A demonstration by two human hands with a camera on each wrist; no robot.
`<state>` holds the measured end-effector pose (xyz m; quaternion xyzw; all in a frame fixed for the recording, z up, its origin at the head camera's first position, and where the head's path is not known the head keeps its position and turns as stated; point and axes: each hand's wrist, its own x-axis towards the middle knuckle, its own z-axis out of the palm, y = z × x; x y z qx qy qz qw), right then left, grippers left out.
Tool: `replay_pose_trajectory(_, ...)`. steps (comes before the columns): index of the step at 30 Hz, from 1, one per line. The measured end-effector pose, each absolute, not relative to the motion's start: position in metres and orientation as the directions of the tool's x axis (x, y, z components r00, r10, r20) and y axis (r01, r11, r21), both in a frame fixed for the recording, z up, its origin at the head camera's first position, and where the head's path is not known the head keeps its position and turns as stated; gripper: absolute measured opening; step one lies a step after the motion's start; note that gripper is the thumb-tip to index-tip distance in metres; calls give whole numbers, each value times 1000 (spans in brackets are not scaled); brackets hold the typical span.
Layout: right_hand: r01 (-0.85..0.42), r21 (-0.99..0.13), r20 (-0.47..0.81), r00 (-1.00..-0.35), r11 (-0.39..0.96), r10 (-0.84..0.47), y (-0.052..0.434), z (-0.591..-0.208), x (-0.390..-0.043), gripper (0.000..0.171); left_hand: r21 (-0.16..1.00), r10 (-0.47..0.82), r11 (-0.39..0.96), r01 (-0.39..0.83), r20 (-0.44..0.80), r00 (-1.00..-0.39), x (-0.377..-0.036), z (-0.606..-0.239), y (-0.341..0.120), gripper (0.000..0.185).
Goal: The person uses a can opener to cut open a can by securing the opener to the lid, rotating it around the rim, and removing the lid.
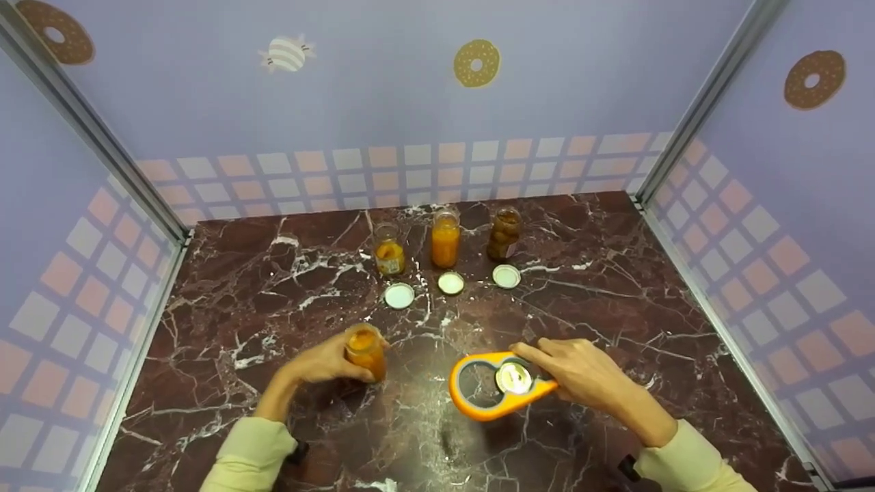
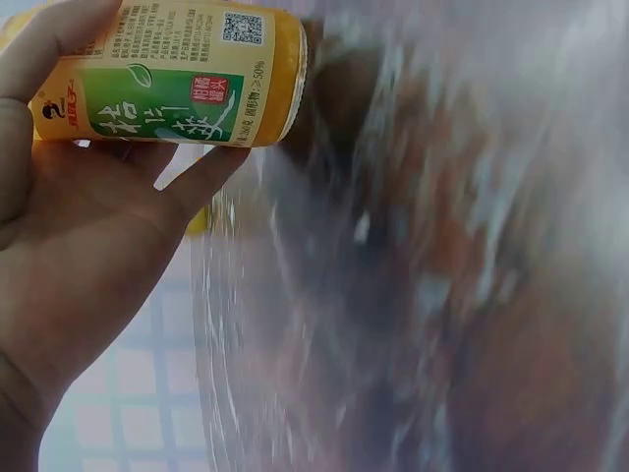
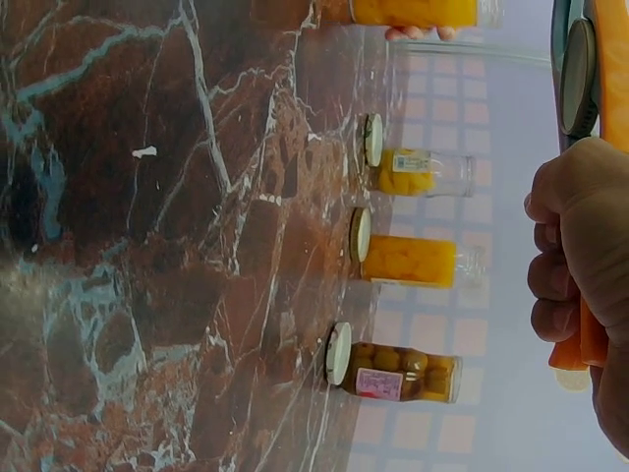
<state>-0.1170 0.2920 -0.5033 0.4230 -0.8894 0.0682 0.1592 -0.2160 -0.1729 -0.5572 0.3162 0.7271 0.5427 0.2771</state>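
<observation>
My left hand [image 1: 327, 361] grips a glass jar of orange fruit [image 1: 367, 357], fingers and thumb round its side. The jar's mouth shows no lid, and its green and yellow label [image 2: 167, 98] faces the left wrist view. On the right, my right hand [image 1: 581, 372] holds an orange and grey jar opener [image 1: 481, 413] by its handles, over the table. A metal lid [image 1: 514, 378] sits in the opener's smaller ring, next to the hand; the bigger ring holds nothing. In the right wrist view, the fingers curl round the orange handles [image 3: 590, 339].
At the back of the marbled table [image 1: 225, 328] stand three lidless jars: yellow fruit [image 1: 389, 256], orange fruit [image 1: 445, 240] and dark round fruit [image 1: 504, 236]. In front of them lie a left lid [image 1: 399, 296], a middle lid [image 1: 450, 283] and a right lid [image 1: 506, 276]. Patterned walls enclose three sides.
</observation>
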Motion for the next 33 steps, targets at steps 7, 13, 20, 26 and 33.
replay_pose_trajectory(7, -769, -6, 320, -607, 639, -727, 289, -505, -115, 102, 974, 673, 190, 123, -38, -738, -239, -558, -202, 65)
replay_pose_trajectory(13, -757, -2, 313, -621, 653, -719, 287, -505, -114, 103, 957, 484, 283, 62, -87, -871, -256, -554, -211, 68)
replay_pose_trajectory(20, -758, 0, 324, -617, 652, -717, 284, -508, -115, 99, 932, 247, 359, 52, -42, -968, -280, -554, -201, 64)
replay_pose_trajectory(26, -768, 2, 341, -601, 640, -723, 282, -511, -116, 98, 851, 33, 521, 60, 50, -998, -300, -559, -190, 72)
replay_pose_trajectory(33, -759, 0, 334, -613, 651, -715, 282, -513, -115, 97, 829, -158, 560, -9, 96, -983, -314, -561, -181, 74)
